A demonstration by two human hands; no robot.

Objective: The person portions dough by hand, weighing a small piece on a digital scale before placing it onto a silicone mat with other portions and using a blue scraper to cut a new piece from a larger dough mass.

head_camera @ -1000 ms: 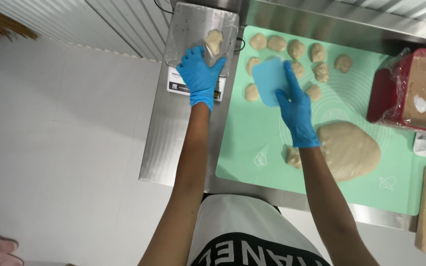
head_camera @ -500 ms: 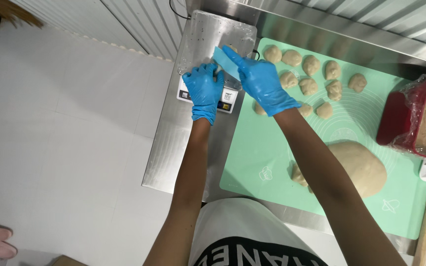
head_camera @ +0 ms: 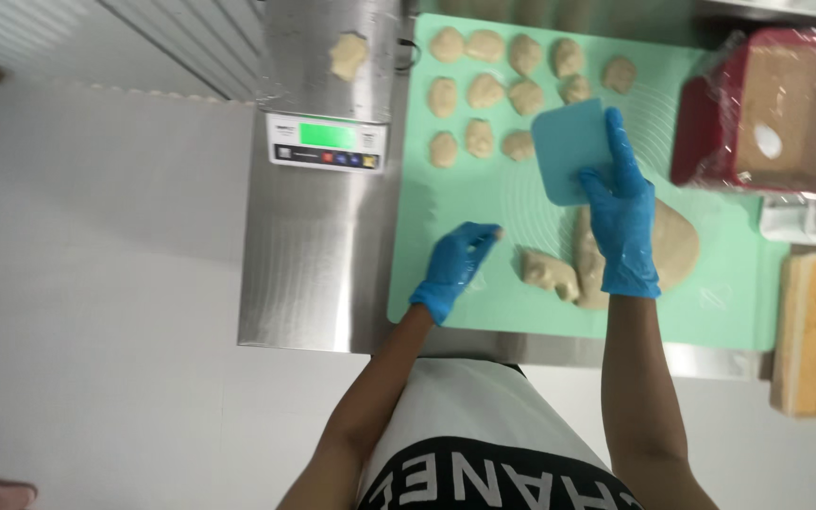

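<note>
Dough piece [head_camera: 348,55] now left on scale [head_camera: 331,76]; left hand [head_camera: 455,266] released, right hand [head_camera: 621,212] grasping scraper [head_camera: 567,149] over dough mass [head_camera: 672,244] again.

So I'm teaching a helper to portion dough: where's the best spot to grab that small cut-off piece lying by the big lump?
Probably pinch the small cut piece across its narrow width, coming from above on its open left end, where the left hand hovers. Its right end touches the big dough lump, under the right hand holding the blue scraper. It lies flat on the green mat.
</note>
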